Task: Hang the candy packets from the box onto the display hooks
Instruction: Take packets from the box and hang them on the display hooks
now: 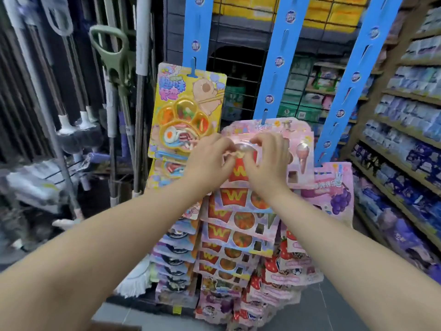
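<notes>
A: Location of the pink candy packet (pixel 296 139)?

B: Top of the middle blue display strip (pixel 279 60), hung on a tab, above a column of like packets (pixel 238 235).

A: Hand state?

B: Left hand (pixel 210 161) and right hand (pixel 267 161) both rest on its front, fingers curled and pinching the clear blister; fingertips nearly touching each other.

A: Surroundings?

B: Yellow packet (pixel 188 111) on the left strip; mop handles (pixel 114 80) further left; stocked shelves (pixel 410 111) at right.
</notes>
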